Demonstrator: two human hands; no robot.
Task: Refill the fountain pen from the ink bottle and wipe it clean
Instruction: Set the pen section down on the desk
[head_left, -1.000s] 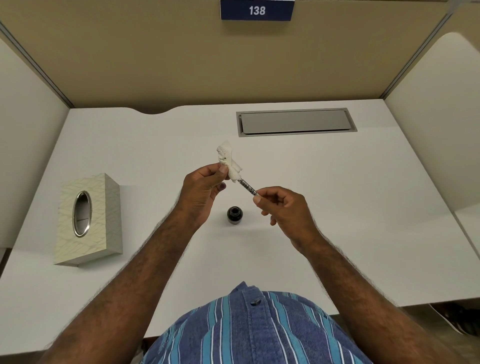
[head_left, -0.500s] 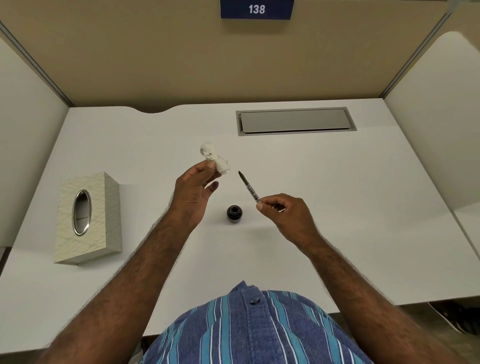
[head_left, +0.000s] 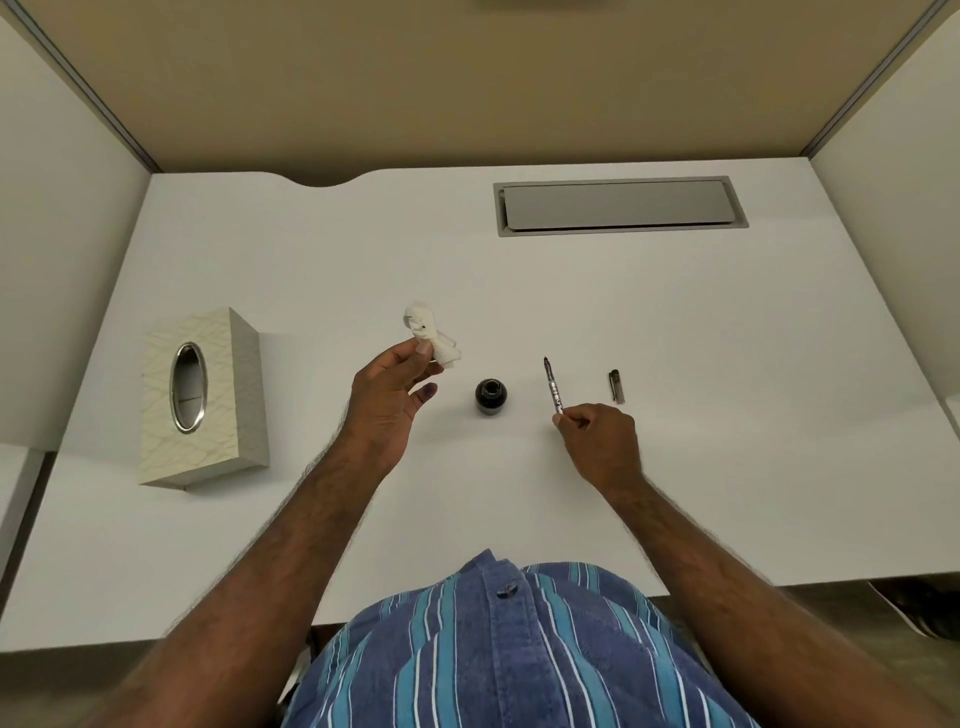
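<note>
- Right, both hands up over the white desk (head_left: 675, 322), each w/ something pinched.
- L hand (head_left: 387, 397) holds a crumpled white tissue (head_left: 431, 335) betw thumb and forefinger, lifted off the desk; other fingers loosely spread, nothing else in them. One fingertip looks purplish – ink stain, prob.
- Tissue shows a small dark speck or two, so it's been put to use on sthg inky, I'd judge.
- R hand (head_left: 602, 441) pinches the fountain pen (head_left: 554, 387) by its rear end, fingers curled round it; nib points away from the person, low over the desk just right of the ink bottle (head_left: 490, 397). Whether the nib end touches the surface – can't tell from this angle.
- Pen and tissue well apart: bottle sits between the two hands.
- Ink bottle stands upright, center desk. Looks uncapped w/ a dark open mouth, but it's small in view, so prob. not certain.
- Small dark piece (head_left: 616, 386) lies flat on the desk right of the pen – the cap or barrel section, most likely.
- Tissue box (head_left: 202, 400) far left, well clear of the action.
- Progress, as a read: filling and wiping look done or nearly so – pen away from bottle, tissue marked.
- Left to do, by my judgement: refit that loose piece onto the pen, close the bottle if open, drop the tissue.
- Watch-out: bare nib so near a white top – one touch could leave a blot.
</note>
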